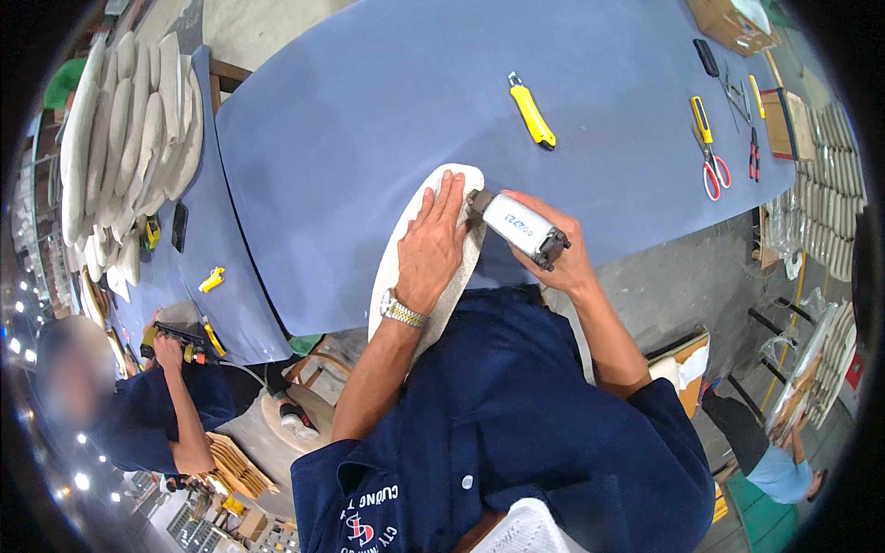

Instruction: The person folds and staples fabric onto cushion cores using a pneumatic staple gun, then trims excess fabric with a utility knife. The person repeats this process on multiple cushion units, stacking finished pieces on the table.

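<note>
Your blue-topped bench [369, 120] fills the middle of the view, and on the adjoining surface to your left stands a tall stack of fabric-covered pads [138, 129]. The long, rounded upholstered pad [448, 297] you are working on lies at the near edge of the bench, right in front of you, its narrow far end on the blue cover and its near end reaching toward your body. Your left hand [431, 253] is spread flat on top of it, fingers straight, pressing rather than gripping. Your right hand [570, 258] is wrapped around what looks like a pneumatic staple gun [512, 221], its nose at the pad's right-hand edge near the far end. The step in hand appears to be fastening the covering along that rim; whether a staple is in, you cannot tell from here. The next move seems to call for a steady left palm, the nose square to the edge, and fingers clear of its line. Beyond the pad lies a yellow utility knife [532, 112], within reach but unused.
</note>
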Available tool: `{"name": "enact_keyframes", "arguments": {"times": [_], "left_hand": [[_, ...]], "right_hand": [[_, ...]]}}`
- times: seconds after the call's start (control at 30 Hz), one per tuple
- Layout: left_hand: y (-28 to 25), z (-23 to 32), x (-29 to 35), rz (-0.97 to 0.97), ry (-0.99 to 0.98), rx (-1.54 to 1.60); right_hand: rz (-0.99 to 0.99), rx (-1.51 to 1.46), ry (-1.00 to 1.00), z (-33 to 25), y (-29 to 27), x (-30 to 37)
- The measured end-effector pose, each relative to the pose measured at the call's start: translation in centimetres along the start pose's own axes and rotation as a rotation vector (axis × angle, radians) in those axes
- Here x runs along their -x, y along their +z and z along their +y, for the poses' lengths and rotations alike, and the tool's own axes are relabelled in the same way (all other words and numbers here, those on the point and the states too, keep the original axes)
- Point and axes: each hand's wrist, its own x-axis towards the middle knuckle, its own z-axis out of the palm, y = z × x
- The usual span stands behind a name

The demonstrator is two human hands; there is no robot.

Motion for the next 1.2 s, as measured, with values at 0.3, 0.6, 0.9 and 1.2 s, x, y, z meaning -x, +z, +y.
{"name": "enact_keyframes", "arguments": {"times": [0.3, 0.6, 0.9, 1.2], "left_hand": [[0.0, -0.8, -0.3, 0.015, 0.009, 0.053], [0.2, -1.1, -0.6, 0.028, 0.041, 0.038], [-1.6, -7.4, -2.1, -0.416, -0.035, 0.977], [-0.5, -4.3, 0.6, -0.334, -0.156, 0.315]], "right_hand": [[-0.036, -0.046, 0.019, 1.0, 1.0, -0.2], [-0.201, -0.056, 0.102, -0.3, -0.2, -1.2], [-0.153, -0.068, 0.124, -0.3, 0.4, -0.8], [-0.077, -0.084, 0.097, 0.1, 1.2, 0.4]]}}
